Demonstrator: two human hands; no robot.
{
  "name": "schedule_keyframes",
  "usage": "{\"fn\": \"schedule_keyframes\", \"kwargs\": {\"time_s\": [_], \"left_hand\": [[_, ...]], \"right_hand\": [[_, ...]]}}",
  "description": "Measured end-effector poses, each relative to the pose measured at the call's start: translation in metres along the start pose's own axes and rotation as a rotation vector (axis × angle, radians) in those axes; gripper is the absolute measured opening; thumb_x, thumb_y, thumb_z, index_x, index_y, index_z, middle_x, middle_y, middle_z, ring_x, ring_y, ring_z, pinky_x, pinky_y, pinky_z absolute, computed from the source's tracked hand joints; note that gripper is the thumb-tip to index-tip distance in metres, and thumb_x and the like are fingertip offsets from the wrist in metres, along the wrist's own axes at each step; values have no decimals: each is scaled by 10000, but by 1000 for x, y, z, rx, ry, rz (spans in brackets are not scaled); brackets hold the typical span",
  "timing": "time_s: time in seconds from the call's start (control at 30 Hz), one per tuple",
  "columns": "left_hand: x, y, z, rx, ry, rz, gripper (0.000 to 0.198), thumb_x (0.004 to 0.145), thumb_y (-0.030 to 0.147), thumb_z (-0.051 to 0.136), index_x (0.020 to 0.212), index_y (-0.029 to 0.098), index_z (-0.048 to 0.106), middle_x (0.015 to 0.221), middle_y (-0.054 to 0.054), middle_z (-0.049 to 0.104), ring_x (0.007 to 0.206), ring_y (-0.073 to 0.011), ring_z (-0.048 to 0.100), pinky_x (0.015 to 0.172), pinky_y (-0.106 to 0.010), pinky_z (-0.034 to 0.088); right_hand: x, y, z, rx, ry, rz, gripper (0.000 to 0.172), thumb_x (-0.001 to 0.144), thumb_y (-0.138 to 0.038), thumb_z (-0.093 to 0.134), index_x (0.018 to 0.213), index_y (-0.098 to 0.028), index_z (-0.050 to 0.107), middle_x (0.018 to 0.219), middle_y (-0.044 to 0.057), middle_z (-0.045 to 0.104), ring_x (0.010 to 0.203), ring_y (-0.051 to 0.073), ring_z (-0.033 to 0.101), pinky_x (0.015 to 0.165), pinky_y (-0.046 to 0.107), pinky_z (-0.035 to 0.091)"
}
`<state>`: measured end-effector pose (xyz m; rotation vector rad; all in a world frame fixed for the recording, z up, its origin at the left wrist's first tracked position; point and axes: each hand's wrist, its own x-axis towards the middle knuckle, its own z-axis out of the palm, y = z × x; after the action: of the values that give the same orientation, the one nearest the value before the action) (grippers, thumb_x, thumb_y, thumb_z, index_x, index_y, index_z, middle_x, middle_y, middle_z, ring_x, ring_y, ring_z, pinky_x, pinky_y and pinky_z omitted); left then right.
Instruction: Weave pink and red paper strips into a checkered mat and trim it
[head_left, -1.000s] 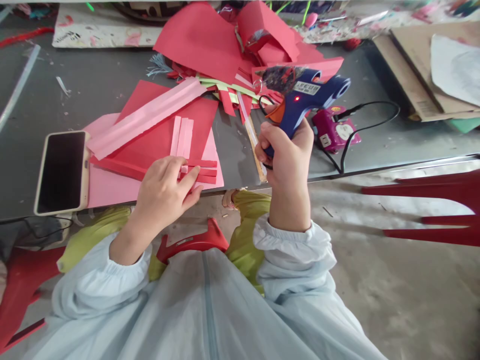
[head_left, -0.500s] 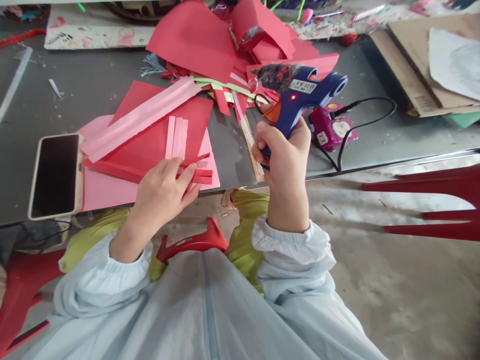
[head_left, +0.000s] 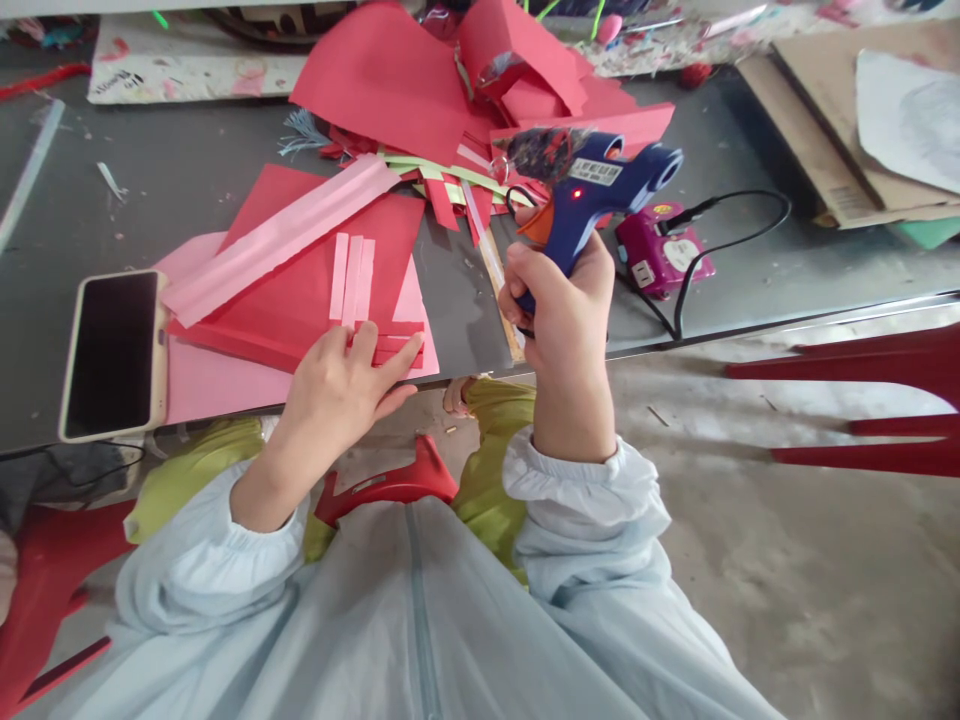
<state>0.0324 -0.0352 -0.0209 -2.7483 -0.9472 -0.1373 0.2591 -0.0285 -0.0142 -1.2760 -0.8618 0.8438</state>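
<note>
My right hand [head_left: 566,300] is wrapped round the grip of a blue hot glue gun [head_left: 581,215], its small red light lit, held above the table. With fingers spread, my left hand [head_left: 337,385] rests on narrow red paper strips [head_left: 401,345] near the table's front edge, covering part of them. Just beyond its fingertips lie several short pink paper strips [head_left: 352,275] on a red paper sheet [head_left: 300,245]. A long folded pink strip [head_left: 277,240] crosses that sheet, and a pink sheet [head_left: 217,385] lies underneath.
A phone [head_left: 112,355] lies at the left. Behind are piled red papers [head_left: 390,75] and green strips. A purple power socket [head_left: 660,250] with a black cable sits right of the glue gun, and cardboard [head_left: 825,130] lies farther right. Red stool legs [head_left: 862,365] stand beyond the table edge.
My left hand has moved slightly right and its fingers have spread; the red strips beneath it now lie flatter. The glue gun stays in my right hand, almost unmoved.
</note>
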Motion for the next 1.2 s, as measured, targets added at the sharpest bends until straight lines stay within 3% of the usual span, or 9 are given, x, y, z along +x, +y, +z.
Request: {"fn": "schedule_keyframes", "kwargs": {"time_s": [0.13, 0.3, 0.57, 0.8, 1.0, 1.2], "left_hand": [[1, 2, 0, -8, -17, -7, 527, 978, 518, 459, 1456, 297, 475, 1187, -181, 574, 933, -280, 559, 778, -423, 540], [4, 6, -4, -57, -62, -48, 544, 962, 548, 477, 1445, 297, 495, 1224, -185, 567, 938, -281, 565, 795, -433, 535], [5, 7, -5, -128, -52, -117, 594, 973, 531, 467, 1418, 141, 516, 1189, -220, 618, 1003, -321, 599, 796, -431, 552], [1, -10, -3, -156, 51, -163, 481, 1001, 450, 439, 1300, 100, 579, 1180, -182, 660, 1034, -282, 669, 708, -342, 565], [0, -27, -3, -394, 59, -268, 314, 994, 289, 442, 1226, 165, 613, 1153, -105, 669, 1006, -215, 688, 748, -300, 563], [-2, -37, -1, -567, 44, -334, 310, 959, 224, 430, 1190, 211, 637, 1195, -73, 656, 1073, -195, 673, 833, -295, 562]], "right_hand": [[2, 7, -3, 38, -57, -3, 289, 822, -435, 692, 1051, -321, 558, 756, -8, 536, 517, 99, 451, 416, 257, 340], [3, 8, -2, -22, -19, -16, 256, 828, -425, 676, 1028, -313, 561, 755, -2, 539, 527, 111, 473, 414, 261, 346], [2, 4, -2, -39, -16, -44, 222, 817, -397, 684, 971, -305, 553, 725, -18, 501, 491, 95, 403, 398, 261, 324], [-7, -15, 4, 76, 13, 38, 202, 785, -399, 701, 876, -264, 582, 567, -60, 391, 420, 83, 322, 369, 250, 233], [-15, -27, -4, 44, -120, 153, 321, 852, -549, 551, 868, -240, 638, 506, -35, 429, 352, 102, 327, 355, 290, 177], [-21, -30, -12, -21, -208, 193, 342, 852, -538, 529, 780, -224, 646, 475, -20, 464, 326, 114, 349, 345, 295, 170]]}}
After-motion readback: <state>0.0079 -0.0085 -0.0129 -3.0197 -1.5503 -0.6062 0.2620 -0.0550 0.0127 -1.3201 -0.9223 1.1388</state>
